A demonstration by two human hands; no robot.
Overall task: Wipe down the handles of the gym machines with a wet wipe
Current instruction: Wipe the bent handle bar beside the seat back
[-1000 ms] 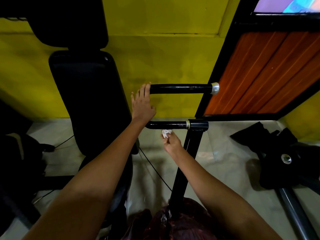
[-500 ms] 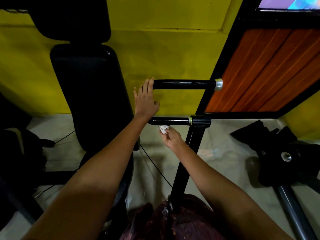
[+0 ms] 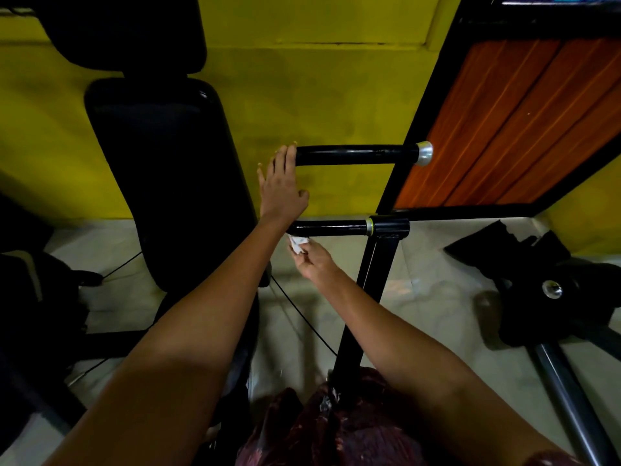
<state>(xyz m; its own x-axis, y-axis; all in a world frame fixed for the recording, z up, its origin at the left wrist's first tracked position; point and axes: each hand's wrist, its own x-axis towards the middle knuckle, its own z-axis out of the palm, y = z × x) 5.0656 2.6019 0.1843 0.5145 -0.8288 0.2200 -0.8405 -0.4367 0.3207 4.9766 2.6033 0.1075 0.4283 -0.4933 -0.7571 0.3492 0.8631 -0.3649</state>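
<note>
Fingers of my left hand [image 3: 282, 183] lie straight and relaxed against the near end of the upper black tubular handle [image 3: 356, 155], holding nothing. Right of them, my right hand [image 3: 314, 258] pinches the crumpled white wet wipe [image 3: 297, 243], now touching the underside of the lower black handle [image 3: 331, 227]; a second ago it hung just below, so I judge wiping is starting here. I count two handles, one wipe, one black padded backrest [image 3: 168, 183].

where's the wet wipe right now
In the head view, the wet wipe is pinched in the right hand, just under the lower handle's left end.
</note>
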